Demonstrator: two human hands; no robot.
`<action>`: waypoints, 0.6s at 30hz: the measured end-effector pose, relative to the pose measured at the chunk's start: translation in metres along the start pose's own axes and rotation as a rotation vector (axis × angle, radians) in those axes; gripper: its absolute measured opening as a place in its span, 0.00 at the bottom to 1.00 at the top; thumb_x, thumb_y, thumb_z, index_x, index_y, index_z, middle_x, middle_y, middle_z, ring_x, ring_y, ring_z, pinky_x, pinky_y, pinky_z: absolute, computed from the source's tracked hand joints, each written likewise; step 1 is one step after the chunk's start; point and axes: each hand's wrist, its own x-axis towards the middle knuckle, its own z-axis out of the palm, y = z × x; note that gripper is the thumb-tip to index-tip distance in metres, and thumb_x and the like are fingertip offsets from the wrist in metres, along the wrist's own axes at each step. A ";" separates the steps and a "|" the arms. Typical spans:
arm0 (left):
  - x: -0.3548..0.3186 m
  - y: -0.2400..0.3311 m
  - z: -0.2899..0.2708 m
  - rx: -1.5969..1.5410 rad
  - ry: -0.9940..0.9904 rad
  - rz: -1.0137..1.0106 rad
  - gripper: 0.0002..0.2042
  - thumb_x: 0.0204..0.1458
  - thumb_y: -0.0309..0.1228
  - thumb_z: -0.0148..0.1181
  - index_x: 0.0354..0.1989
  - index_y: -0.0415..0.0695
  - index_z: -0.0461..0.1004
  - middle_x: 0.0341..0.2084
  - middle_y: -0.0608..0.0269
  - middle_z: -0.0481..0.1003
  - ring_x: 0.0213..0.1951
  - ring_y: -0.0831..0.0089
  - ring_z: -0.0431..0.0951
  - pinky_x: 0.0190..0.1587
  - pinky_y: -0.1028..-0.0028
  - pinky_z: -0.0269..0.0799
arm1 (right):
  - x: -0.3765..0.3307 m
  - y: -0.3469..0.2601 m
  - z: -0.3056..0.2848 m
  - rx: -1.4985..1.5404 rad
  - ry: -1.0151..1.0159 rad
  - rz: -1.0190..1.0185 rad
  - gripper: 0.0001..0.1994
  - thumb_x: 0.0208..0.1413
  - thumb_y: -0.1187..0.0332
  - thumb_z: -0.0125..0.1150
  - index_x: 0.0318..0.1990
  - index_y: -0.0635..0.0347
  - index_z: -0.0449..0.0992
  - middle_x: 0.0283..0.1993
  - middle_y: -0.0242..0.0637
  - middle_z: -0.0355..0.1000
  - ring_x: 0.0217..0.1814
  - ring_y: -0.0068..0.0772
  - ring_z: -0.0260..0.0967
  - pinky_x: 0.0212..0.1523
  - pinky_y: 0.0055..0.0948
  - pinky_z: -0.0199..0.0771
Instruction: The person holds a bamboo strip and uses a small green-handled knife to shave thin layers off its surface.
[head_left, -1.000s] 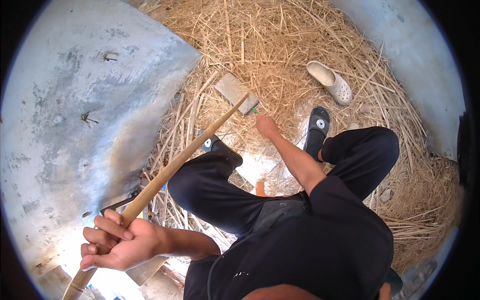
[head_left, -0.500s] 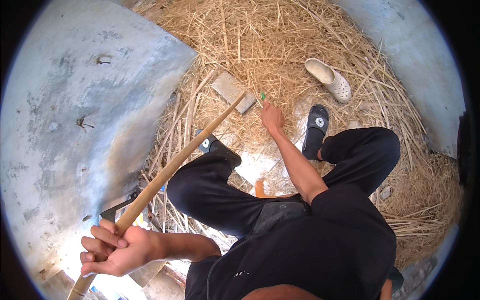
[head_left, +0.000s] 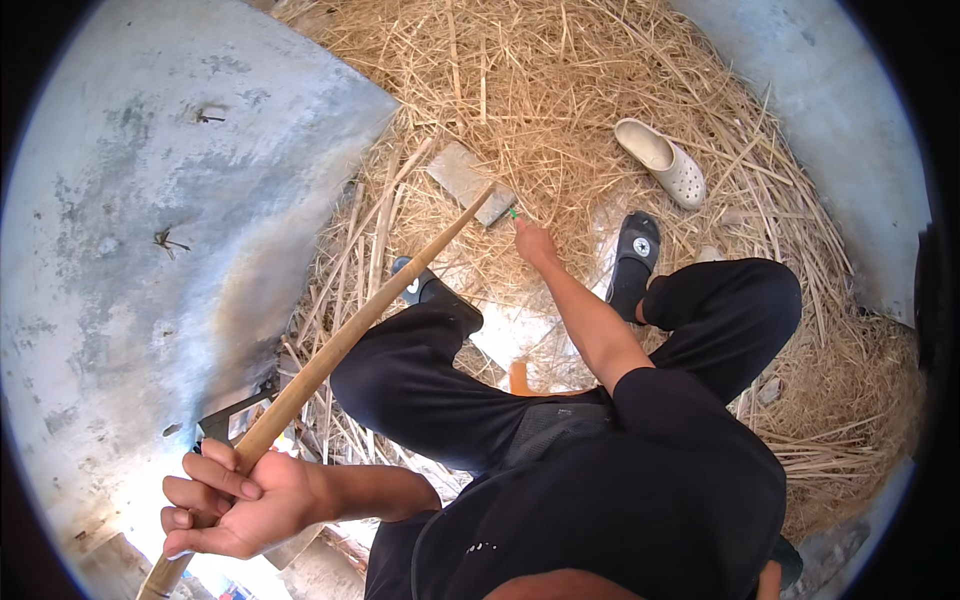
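Note:
My left hand [head_left: 235, 500] is closed round the near part of a long bamboo pole [head_left: 345, 340], which slants up to the right. The pole narrows to a tip just over a flat grey block [head_left: 463, 180] lying in the straw. My right hand [head_left: 535, 243] reaches down beside that block, fingers closed. From its fingertips a small green piece [head_left: 513, 213] sticks out at the block's right corner. The rest of that piece is hidden in the hand, so its kind does not show.
Dry shavings and straw [head_left: 540, 90] cover the floor. A beige clog [head_left: 662, 165] lies beyond my right foot in a dark slide [head_left: 633, 250]. A worn blue-grey wall [head_left: 180, 180] rises on the left, with a dark metal bracket-like piece [head_left: 222, 418] near my left hand. Another wall [head_left: 820, 110] stands at right.
My right hand has moved a little left and nearer, bringing the green piece to the block's corner. My left hand and the pole have hardly moved.

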 end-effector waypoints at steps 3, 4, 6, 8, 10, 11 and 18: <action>0.001 -0.001 0.001 -0.030 -0.016 -0.009 0.18 0.55 0.47 0.46 0.22 0.48 0.55 0.11 0.73 0.44 0.11 0.82 0.41 0.17 0.81 0.37 | 0.007 0.024 0.004 0.316 -0.134 0.181 0.30 0.60 0.49 0.26 0.43 0.66 0.70 0.45 0.55 0.68 0.50 0.54 0.63 0.51 0.46 0.59; 0.001 -0.002 0.000 -0.027 -0.008 0.001 0.17 0.57 0.47 0.43 0.22 0.49 0.55 0.11 0.73 0.44 0.10 0.83 0.41 0.16 0.81 0.35 | -0.003 0.027 -0.002 0.320 -0.133 0.214 0.30 0.60 0.49 0.25 0.43 0.66 0.70 0.45 0.55 0.68 0.50 0.55 0.63 0.51 0.46 0.58; 0.002 -0.003 0.000 -0.053 -0.010 -0.011 0.18 0.57 0.47 0.43 0.22 0.49 0.55 0.11 0.73 0.44 0.10 0.83 0.41 0.16 0.81 0.35 | -0.022 0.028 -0.013 0.318 -0.050 0.182 0.30 0.60 0.49 0.25 0.43 0.66 0.70 0.44 0.56 0.67 0.49 0.55 0.63 0.50 0.46 0.58; 0.003 -0.004 -0.002 -0.061 -0.024 -0.025 0.18 0.57 0.48 0.41 0.22 0.49 0.55 0.11 0.73 0.45 0.10 0.84 0.42 0.15 0.82 0.35 | -0.036 0.026 -0.024 0.301 0.107 0.047 0.29 0.60 0.49 0.26 0.43 0.65 0.69 0.43 0.57 0.67 0.47 0.54 0.64 0.49 0.45 0.58; 0.002 -0.003 -0.004 -0.132 -0.107 -0.032 0.18 0.57 0.48 0.40 0.22 0.49 0.55 0.10 0.73 0.46 0.09 0.84 0.43 0.14 0.82 0.36 | -0.048 0.004 -0.031 0.345 0.217 -0.134 0.27 0.60 0.48 0.28 0.34 0.63 0.69 0.31 0.47 0.66 0.34 0.41 0.64 0.37 0.41 0.59; 0.003 -0.002 -0.007 -0.162 -0.147 -0.031 0.18 0.57 0.48 0.40 0.21 0.49 0.55 0.10 0.73 0.47 0.09 0.84 0.43 0.14 0.82 0.36 | -0.058 -0.013 -0.035 0.365 0.265 -0.227 0.27 0.60 0.48 0.29 0.30 0.62 0.68 0.25 0.42 0.66 0.28 0.34 0.64 0.30 0.39 0.59; 0.014 -0.009 -0.031 -0.538 -0.424 -0.154 0.20 0.57 0.51 0.37 0.21 0.50 0.55 0.11 0.73 0.49 0.08 0.84 0.45 0.12 0.83 0.39 | -0.185 -0.143 -0.121 0.240 -0.234 -0.768 0.21 0.59 0.57 0.36 0.37 0.65 0.72 0.18 0.47 0.66 0.19 0.43 0.64 0.28 0.38 0.66</action>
